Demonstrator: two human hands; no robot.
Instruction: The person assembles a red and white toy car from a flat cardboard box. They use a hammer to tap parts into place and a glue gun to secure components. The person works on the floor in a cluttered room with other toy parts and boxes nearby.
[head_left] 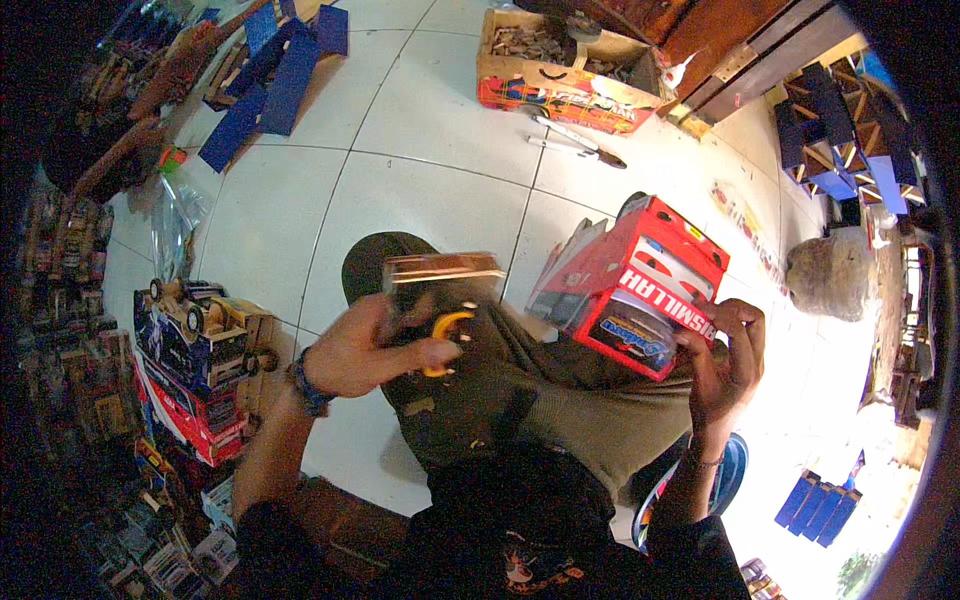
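My right hand (725,365) grips the lower right corner of a red toy truck (640,285), with its fingers at the front. The truck is tilted over my lap, its red and white cab side towards me. In my left hand (365,350) is a motion-blurred tool (445,268) with a flat copper-brown top and a yellow curved part (452,325) by my thumb; its exact kind is not clear. A gap separates the tool from the truck. Both are above my legs in olive trousers (600,410).
Toy trucks (195,350) are piled at the left. A cardboard box (570,95) of small pieces stands ahead, near a white-handled tool (570,135) on the tiles. Blue panels (285,85) lie far left, near another person's arm (125,160); more blue pieces (818,507) lie at right.
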